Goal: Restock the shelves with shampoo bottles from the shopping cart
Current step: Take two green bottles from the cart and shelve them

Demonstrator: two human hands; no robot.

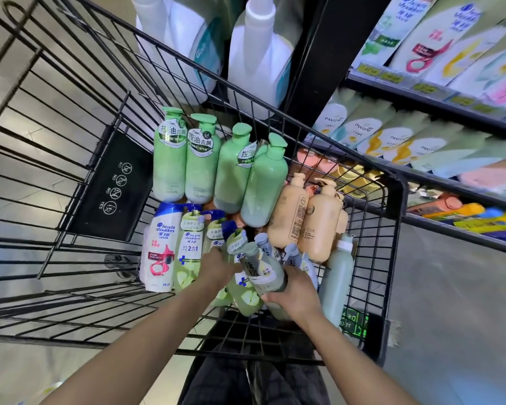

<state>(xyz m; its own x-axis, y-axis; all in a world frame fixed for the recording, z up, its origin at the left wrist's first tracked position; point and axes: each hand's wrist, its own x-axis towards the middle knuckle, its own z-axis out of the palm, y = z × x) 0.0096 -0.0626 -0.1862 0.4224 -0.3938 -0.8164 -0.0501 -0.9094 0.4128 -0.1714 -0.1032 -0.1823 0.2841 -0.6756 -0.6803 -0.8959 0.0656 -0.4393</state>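
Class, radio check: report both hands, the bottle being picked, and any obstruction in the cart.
Right hand grips grey-green bottle. Left hand down among the Head & Shoulders bottles, grip unclear. Packed neighbours crowd the pick; cart beside shelves.

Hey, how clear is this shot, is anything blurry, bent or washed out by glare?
Head view: the bottles in the cart are fairly sharp, labels readable; the shelf bottles at upper right are smeared by blur; the wide lens bows the cart wires; soft glare sits on the floor at left.
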